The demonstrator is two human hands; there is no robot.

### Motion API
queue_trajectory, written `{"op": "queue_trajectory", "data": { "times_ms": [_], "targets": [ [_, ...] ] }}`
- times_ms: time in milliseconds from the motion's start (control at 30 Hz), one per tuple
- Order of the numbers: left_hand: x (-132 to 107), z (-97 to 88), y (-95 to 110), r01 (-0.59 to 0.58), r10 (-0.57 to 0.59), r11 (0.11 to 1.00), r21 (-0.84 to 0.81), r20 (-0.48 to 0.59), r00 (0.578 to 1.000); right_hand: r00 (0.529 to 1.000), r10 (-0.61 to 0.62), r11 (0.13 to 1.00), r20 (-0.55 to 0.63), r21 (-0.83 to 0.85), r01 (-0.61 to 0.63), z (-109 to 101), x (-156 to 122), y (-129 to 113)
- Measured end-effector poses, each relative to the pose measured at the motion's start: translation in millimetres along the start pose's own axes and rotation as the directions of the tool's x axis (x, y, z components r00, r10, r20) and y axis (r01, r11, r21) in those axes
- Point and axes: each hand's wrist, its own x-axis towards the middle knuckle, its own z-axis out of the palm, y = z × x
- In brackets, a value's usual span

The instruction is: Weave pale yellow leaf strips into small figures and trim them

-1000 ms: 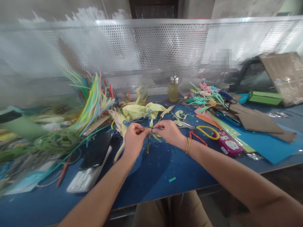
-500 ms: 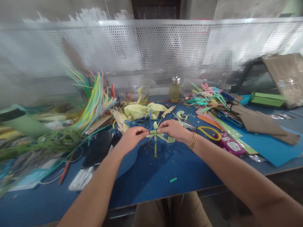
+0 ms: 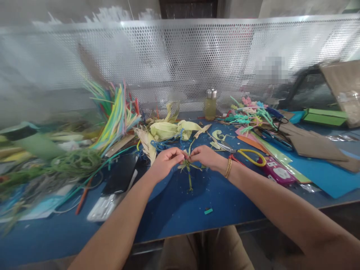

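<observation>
Above the blue table, both hands meet at the top of a small green plant-leaf figure (image 3: 189,179), with a thin stem and narrow side leaves. My left hand (image 3: 166,162) pinches at its top with thumb and forefinger. From the other side my right hand (image 3: 204,156), a gold bracelet on its wrist, pinches at the same spot. The fingertips nearly touch and hide what lies between them. Just behind lie pale corn husks (image 3: 164,130) with tangled blue string (image 3: 165,144). Yellow-handled scissors (image 3: 254,153) rest beside my right wrist.
At left are a green string bundle (image 3: 75,160), colourful pipe cleaners (image 3: 114,116) and a black phone (image 3: 119,175). A lidded glass jar (image 3: 210,107) stands at the back before a perforated metal screen (image 3: 180,56). Cardboard (image 3: 315,148) and blue paper (image 3: 329,180) lie right.
My hands have drawn closer together at the top of the figure. The short green strip stretched between them earlier is now hidden by the fingers. The whole view has shifted slightly.
</observation>
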Motion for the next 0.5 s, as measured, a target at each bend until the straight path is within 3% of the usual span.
{"op": "queue_trajectory", "data": {
  "times_ms": [133, 267, 400, 500],
  "targets": [
    [2, 1.3, -14, 0.082, -0.083, 0.994, 0.068, 0.004, 0.997, 1.0, 0.019, 0.999, 0.01, -0.038, -0.018, 4, 2, 6],
    [5, 5.8, -24, 0.175, -0.173, 0.978, 0.109, -0.031, 0.984, 0.992, -0.114, 0.965, 0.046, -0.232, 0.122, 4, 8, 13],
    [7, 11.0, -26, 0.236, -0.233, 0.968, 0.088, -0.049, 0.971, 0.96, -0.251, 0.84, 0.12, -0.465, 0.278, -3, 10, 13],
    [7, 13.8, -27, 0.258, -0.254, 0.962, 0.085, -0.056, 0.965, 0.938, -0.324, 0.721, 0.119, -0.612, 0.327, -10, 7, 7]
  ]
}}
